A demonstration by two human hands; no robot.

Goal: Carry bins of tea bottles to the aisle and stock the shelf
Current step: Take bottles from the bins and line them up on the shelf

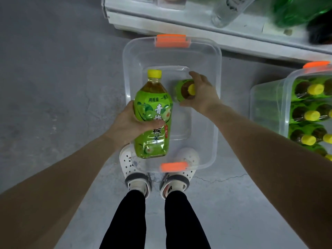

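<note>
Left grip: the left hand (132,122) is closed round the waist of the first tea bottle (154,105), thumb across the label. The bottle is off the floor, its yellow cap pointing away from the body.
Right grip: the right hand (203,94) is curled over the shoulder of the second tea bottle (180,90), fingers on its far side and thumb on the near side. I cannot tell whether it has left the bin floor.
Why held so: a mid-body hold probably steadies a large, full bottle in one hand. Grasping the other from above suits reaching down into a deep container.
Directly under both grips: the clear bin (170,51) sits on the grey floor (53,87). No other bottles show in it, so it looks almost emptied.
Bin's ends: orange latches (172,40) lie beyond the fingertips and back toward the wrists.
Outward of the right grip: a second bin (287,90), well apart, is packed with upright bottles, probably next in line.
Ahead of both grips: the white shelf (179,20) is near the bin's far end, close for short lifts. It carries blurred clear and green bottles.
Behind the grips: white shoes (136,178) touch the bin's near edge.
Stage: likely taking the last pair out for stocking.
</note>
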